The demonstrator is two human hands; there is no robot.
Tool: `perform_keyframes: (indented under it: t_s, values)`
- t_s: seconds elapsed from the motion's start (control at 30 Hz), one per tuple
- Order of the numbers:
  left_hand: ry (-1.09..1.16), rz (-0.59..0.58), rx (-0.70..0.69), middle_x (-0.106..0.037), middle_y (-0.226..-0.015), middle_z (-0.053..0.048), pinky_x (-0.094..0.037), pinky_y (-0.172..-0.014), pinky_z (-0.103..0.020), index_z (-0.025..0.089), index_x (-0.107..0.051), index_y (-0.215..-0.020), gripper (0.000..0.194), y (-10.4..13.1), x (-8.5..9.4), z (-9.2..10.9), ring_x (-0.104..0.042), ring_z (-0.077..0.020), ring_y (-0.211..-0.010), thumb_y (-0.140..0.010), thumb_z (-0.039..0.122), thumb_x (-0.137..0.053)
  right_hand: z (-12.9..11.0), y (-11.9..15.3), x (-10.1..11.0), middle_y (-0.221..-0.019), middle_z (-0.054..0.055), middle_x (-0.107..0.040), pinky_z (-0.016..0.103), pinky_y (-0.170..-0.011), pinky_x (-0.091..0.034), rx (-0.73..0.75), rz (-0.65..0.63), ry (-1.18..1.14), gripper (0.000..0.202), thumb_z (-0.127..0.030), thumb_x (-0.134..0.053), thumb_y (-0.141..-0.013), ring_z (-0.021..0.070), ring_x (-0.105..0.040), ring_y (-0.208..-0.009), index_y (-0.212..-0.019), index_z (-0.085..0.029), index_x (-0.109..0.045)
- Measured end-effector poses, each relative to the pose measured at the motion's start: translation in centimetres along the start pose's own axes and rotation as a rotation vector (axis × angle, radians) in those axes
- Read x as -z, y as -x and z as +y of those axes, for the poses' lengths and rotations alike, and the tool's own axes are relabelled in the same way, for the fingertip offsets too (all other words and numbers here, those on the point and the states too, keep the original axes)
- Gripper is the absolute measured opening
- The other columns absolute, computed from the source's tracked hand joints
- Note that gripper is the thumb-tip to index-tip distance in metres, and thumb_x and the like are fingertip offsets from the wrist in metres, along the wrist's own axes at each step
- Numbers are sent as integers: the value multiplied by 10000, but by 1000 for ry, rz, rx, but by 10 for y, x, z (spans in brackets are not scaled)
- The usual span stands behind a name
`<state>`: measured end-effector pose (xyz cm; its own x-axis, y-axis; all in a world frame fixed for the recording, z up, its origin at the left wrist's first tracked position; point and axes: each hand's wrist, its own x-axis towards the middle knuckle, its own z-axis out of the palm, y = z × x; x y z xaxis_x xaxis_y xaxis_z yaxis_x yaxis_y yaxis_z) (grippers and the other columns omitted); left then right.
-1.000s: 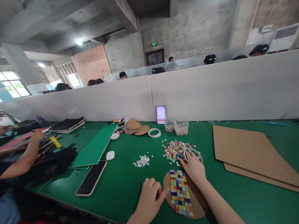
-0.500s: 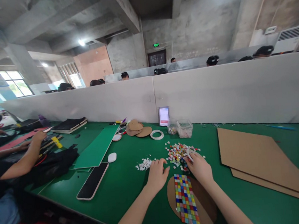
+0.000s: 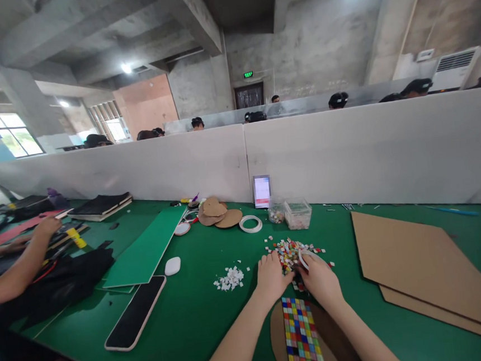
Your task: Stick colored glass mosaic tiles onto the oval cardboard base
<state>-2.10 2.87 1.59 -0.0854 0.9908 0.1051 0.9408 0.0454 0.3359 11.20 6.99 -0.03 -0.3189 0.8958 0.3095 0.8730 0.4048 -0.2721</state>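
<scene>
Looks partway there tbh, tile strip (image 3: 301, 335) running down the cardboard disc (image 3: 278, 330) at bottom centre, sides bare, with left hand (image 3: 270, 278) and right hand (image 3: 320, 280) at the loose tiles (image 3: 288, 248) mid-frame, fingers (image 3: 268, 259) bent, can't tell if gripping any.

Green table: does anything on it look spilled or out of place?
Perhaps the loose tiles: they lie strewn across the tabletop, looking spilled, though possibly deliberate, unlike the neat tile rows on the round cardboard.
</scene>
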Motion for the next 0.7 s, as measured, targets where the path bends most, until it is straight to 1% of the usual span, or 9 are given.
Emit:
perform_keyframes:
  t_s: [0.2, 0.33, 0.43, 0.53, 0.6, 0.7]
  values:
    - [-48, 14, -2, -555, -987, -128, -368, -820, -381, 100, -478, -1015, 347, -3, 1, -2, -482, -282, -956, -761, 332, -526, 3, 2, 0, -906, 75, -653, 283, -742, -430, 47, -5, -52, 196, -220, -397, -850, 214, -586, -903, -868, -181, -589]
    - [-59, 19, -25, -563, -933, -113, -379, -796, -378, 113, -495, -940, 279, -5, 1, -3, -493, -282, -933, -759, 319, -545, 3, 3, -2, -878, 82, -649, 304, -758, -437, 68, 12, -73, 212, -231, -381, -859, 225, -590, -886, -816, -175, -581]
    - [-47, 33, -13, -565, -893, -110, -385, -769, -370, 114, -490, -903, 250, -6, 1, -4, -509, -275, -896, -772, 319, -546, 4, 5, -4, -869, 89, -649, 319, -727, -454, 65, 42, -92, 220, -250, -370, -866, 234, -595, -867, -836, -171, -573]
    - [-20, 54, 7, -567, -845, -96, -390, -731, -350, 120, -483, -879, 182, -5, 2, -6, -525, -255, -844, -815, 289, -501, 4, 7, -5, -895, 96, -648, 316, -697, -465, 50, 85, -105, 223, -275, -367, -867, 239, -594, -882, -876, -172, -565]
    - [4, 71, -3, -567, -834, -80, -389, -715, -333, 131, -482, -881, 134, -4, 3, -8, -526, -238, -831, -845, 257, -451, 4, 8, -6, -887, 96, -647, 310, -668, -470, 33, 98, -103, 223, -290, -369, -865, 241, -598, -873, -862, -179, -562]
    - [40, 90, -43, -567, -865, -61, -384, -711, -314, 163, -491, -876, 119, -2, 5, -12, -518, -218, -841, -868, 233, -395, 3, 9, -7, -841, 83, -646, 300, -609, -470, 4, 93, -100, 217, -302, -372, -861, 233, -610, -798, -872, -186, -556]
